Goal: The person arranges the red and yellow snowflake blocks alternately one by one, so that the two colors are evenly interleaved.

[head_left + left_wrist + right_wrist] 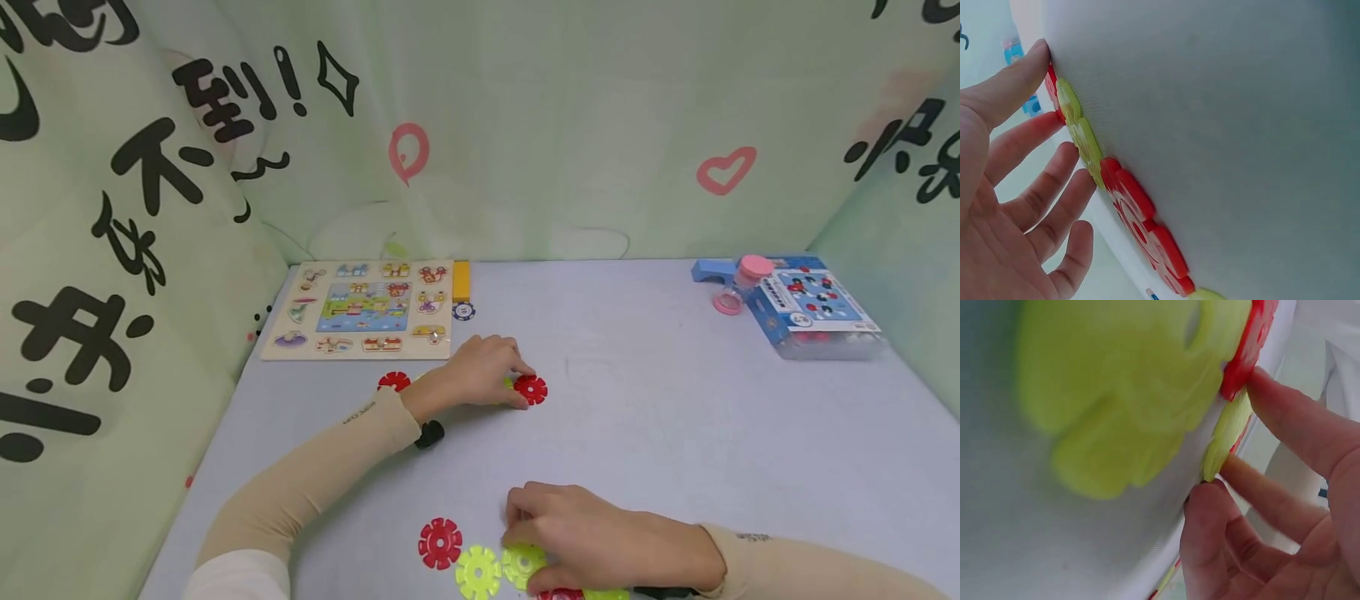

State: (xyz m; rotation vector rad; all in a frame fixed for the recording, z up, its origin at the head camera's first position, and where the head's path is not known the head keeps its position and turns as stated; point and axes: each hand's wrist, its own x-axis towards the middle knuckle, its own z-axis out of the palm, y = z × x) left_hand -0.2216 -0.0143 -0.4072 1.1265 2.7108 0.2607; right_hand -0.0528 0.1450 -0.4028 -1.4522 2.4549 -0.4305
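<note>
Nearer us than the puzzle board (352, 356), our left grip (483, 372), fingers extended, touches a red disc (532, 389); our right grip (581, 533), nearer still, pinches a yellow disc (522, 564). We're apparently lining these up; the next move calls for light, level nudges.

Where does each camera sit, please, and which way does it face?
Head: on the head, looking forward and down at the table; left hand, right hand and sleeves show.
Left wrist: on that wrist, facing red discs and lime discs; left hand shows.
Right wrist: on that wrist, facing lime discs and red discs; right hand shows.
Shared: head and left wrist views both show the left hand.
</note>
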